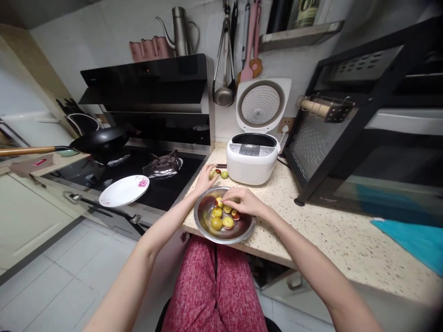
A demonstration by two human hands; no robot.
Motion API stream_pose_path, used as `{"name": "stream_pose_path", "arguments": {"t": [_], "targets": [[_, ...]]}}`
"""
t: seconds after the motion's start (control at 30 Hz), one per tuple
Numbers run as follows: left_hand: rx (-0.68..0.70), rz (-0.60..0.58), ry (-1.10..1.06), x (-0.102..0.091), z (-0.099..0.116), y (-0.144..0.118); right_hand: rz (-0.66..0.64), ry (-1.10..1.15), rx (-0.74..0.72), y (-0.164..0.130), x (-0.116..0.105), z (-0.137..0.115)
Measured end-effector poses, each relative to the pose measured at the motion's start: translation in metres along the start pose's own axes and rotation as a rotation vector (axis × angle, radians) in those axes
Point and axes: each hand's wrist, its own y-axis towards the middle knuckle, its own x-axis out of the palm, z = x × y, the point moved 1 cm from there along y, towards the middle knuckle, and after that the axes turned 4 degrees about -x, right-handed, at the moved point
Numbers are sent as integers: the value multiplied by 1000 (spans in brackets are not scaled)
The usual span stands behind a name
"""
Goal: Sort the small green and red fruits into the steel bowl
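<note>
Our right hand [242, 200] reaches into the round stainless-steel bowl [205, 226], and its fingertips [226, 197] are pinched together on one of the small yellow-green and red fruits [223, 216] at the top of the pile; the piece itself is mostly hidden under the fingers. Our left hand [205, 180] lies on the speckled beige stone counter [321, 230] at about eleven o'clock from the bowl, fingers curled loosely, touching a few loose fruits of the same kind [218, 174]; we cannot tell whether it grips one or only rests against them.

The fruits sit in the middle of the bowl, which stands at the near edge of the counter, just above our red patterned trousers [214, 286]. We judge the fruits light, firm and smooth-skinned, a little slippery and apt to roll, so a grip across the widest part between thumb and two fingers suits them. The bowl looks thin and light and might slide if pushed.

At one o'clock from the bowl stands a white rice cooker [252, 161] with its lid up. At nine o'clock a white plate with a pink flower [121, 191] lies on the black stove [162, 189].
</note>
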Motion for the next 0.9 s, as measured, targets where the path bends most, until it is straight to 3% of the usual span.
{"name": "stream_pose_path", "arguments": {"t": [0.47,0.67,0.8,0.9], "targets": [[-232,-56,-54,-8,-11,4,1,17,3,1,0,1],[-180,15,-92,-21,-10,2,1,19,20,0,0,1],[-202,-137,-120,-26,-14,-2,-10,27,23,0,0,0],[-93,-254,-188,-26,-11,-1,-2,30,19,1,-1,-1]]}}
